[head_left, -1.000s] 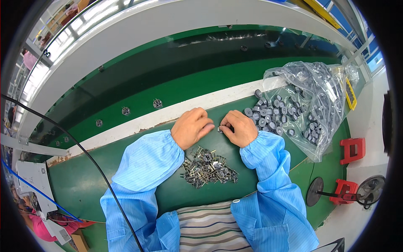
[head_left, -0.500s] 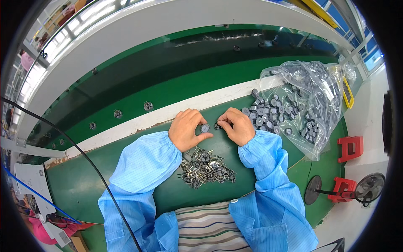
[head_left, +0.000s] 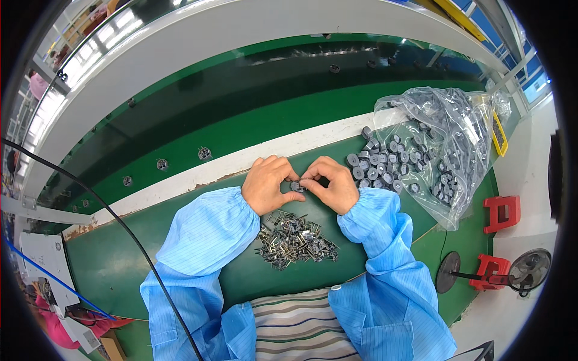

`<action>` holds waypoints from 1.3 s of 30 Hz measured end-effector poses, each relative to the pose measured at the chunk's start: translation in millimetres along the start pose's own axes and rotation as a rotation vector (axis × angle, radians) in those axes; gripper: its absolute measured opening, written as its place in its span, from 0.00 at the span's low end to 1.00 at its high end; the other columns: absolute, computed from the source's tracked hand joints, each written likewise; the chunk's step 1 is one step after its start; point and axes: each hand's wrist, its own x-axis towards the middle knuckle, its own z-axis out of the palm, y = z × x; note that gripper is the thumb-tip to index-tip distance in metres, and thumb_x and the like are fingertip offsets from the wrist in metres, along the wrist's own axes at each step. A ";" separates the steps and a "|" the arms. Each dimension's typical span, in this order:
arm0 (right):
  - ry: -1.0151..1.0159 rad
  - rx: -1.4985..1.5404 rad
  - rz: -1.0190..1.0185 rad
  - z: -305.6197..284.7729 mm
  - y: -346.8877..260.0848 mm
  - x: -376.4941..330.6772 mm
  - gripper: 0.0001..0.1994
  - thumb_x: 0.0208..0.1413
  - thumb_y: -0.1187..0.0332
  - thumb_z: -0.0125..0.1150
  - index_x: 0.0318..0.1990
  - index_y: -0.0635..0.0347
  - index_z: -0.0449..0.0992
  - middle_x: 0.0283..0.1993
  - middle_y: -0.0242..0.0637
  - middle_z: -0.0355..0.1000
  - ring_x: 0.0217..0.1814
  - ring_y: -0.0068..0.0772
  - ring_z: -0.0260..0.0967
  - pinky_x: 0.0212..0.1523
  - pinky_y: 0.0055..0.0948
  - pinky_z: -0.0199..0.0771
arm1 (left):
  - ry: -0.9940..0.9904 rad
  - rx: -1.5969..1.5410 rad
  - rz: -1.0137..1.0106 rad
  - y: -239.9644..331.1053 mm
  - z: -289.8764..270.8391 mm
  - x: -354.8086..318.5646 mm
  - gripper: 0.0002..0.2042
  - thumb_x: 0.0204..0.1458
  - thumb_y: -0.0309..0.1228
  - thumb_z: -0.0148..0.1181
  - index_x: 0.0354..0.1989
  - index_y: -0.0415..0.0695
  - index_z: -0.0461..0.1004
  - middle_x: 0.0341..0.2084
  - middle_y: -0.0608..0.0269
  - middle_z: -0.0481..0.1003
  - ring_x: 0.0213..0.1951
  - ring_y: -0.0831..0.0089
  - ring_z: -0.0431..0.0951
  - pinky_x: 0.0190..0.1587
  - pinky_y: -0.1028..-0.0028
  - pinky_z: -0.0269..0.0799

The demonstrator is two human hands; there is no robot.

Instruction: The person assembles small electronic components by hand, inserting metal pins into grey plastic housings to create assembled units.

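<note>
My left hand (head_left: pixel 264 185) is closed on a round grey plastic cap (head_left: pixel 294 187), held between thumb and fingers just above the green worktop (head_left: pixel 144 243). Against that cap my right hand (head_left: pixel 337 185) pinches a small dark part, mostly hidden behind its fingertips; the two hands almost meet. Nearer to me, between my forearms, lies a pile of small dark parts with metal pins (head_left: pixel 296 242). Many more loose grey caps (head_left: pixel 385 163) lie to the right of my right hand, spilling from a clear plastic bag (head_left: pixel 460 129).
Beyond a white ledge (head_left: pixel 265 148) runs a green conveyor belt (head_left: pixel 253 129) carrying scattered round pieces (head_left: pixel 205 153). A black cable (head_left: pixel 114 213) crosses on the left. Red stools (head_left: pixel 501 213) and a black fan (head_left: pixel 530 269) stand at the right. A yellow tray (head_left: pixel 500 133) sits behind the bag.
My right hand has moved left, bringing its small dark part against the cap in my left hand. The round pieces on the belt have shifted slightly left.
</note>
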 end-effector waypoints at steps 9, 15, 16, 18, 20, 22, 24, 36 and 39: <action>0.066 -0.200 -0.151 14.6 -0.1 0.9 0.08 0.48 0.74 0.74 0.31 0.59 0.77 0.33 0.34 0.72 0.37 0.41 0.71 0.38 0.40 0.69 | 0.022 -0.004 -0.007 -1.2 0.9 -2.3 0.21 0.38 0.49 0.80 0.33 0.50 0.79 0.33 0.71 0.75 0.42 0.65 0.74 0.46 0.63 0.63; 0.015 -0.087 -0.034 12.4 -0.8 -0.2 0.08 0.48 0.75 0.73 0.31 0.61 0.76 0.32 0.37 0.72 0.35 0.42 0.71 0.36 0.40 0.69 | 0.043 -0.004 -0.005 0.8 2.9 -2.0 0.21 0.37 0.47 0.81 0.33 0.49 0.79 0.31 0.72 0.75 0.42 0.66 0.74 0.46 0.63 0.62; 0.014 -0.087 -0.033 12.2 -1.2 -0.5 0.08 0.48 0.75 0.73 0.31 0.61 0.76 0.32 0.37 0.72 0.35 0.42 0.71 0.36 0.40 0.69 | 0.042 -0.005 -0.005 1.4 3.1 -2.0 0.21 0.37 0.47 0.81 0.33 0.49 0.79 0.31 0.72 0.75 0.42 0.66 0.74 0.46 0.63 0.62; -0.004 -0.040 0.023 11.2 -1.5 -1.0 0.08 0.48 0.75 0.73 0.31 0.61 0.76 0.31 0.37 0.71 0.36 0.43 0.72 0.36 0.41 0.69 | 0.047 0.004 -0.021 3.0 2.8 -1.4 0.20 0.36 0.46 0.82 0.31 0.49 0.79 0.31 0.70 0.75 0.41 0.64 0.75 0.46 0.63 0.64; 0.012 -0.091 -0.050 12.9 1.1 -0.5 0.08 0.48 0.75 0.73 0.31 0.60 0.76 0.31 0.37 0.71 0.37 0.44 0.72 0.36 0.41 0.69 | 0.049 0.004 -0.017 1.7 4.3 -1.8 0.20 0.37 0.46 0.82 0.31 0.49 0.79 0.31 0.71 0.75 0.41 0.65 0.74 0.46 0.63 0.62; 0.027 -0.140 -0.123 14.4 0.2 0.8 0.09 0.48 0.75 0.72 0.32 0.60 0.76 0.31 0.37 0.71 0.37 0.44 0.72 0.36 0.42 0.69 | 0.052 0.003 -0.014 1.9 4.1 -2.1 0.20 0.37 0.46 0.81 0.32 0.50 0.79 0.31 0.72 0.75 0.41 0.67 0.74 0.45 0.64 0.61; 0.074 -0.327 -0.278 15.0 -4.7 2.5 0.09 0.49 0.78 0.73 0.33 0.63 0.76 0.31 0.39 0.72 0.33 0.40 0.71 0.32 0.37 0.72 | 0.031 0.013 -0.046 4.1 1.8 -1.7 0.21 0.37 0.46 0.82 0.32 0.49 0.78 0.32 0.72 0.75 0.41 0.67 0.74 0.45 0.64 0.61; -0.398 0.079 -0.093 -5.0 -11.6 -8.8 0.10 0.55 0.64 0.74 0.40 0.56 0.82 0.36 0.34 0.75 0.39 0.33 0.73 0.44 0.34 0.71 | 0.275 -0.179 -0.190 -43.9 -40.6 11.5 0.16 0.43 0.31 0.80 0.39 0.42 0.82 0.30 0.66 0.76 0.31 0.75 0.72 0.35 0.73 0.71; -0.508 0.048 -0.206 2.8 -15.0 -10.9 0.12 0.55 0.57 0.74 0.38 0.52 0.83 0.41 0.29 0.75 0.48 0.36 0.71 0.54 0.38 0.64 | 0.297 -0.078 -0.394 -79.9 -54.4 6.1 0.16 0.44 0.32 0.80 0.39 0.41 0.82 0.30 0.66 0.75 0.31 0.75 0.71 0.36 0.73 0.71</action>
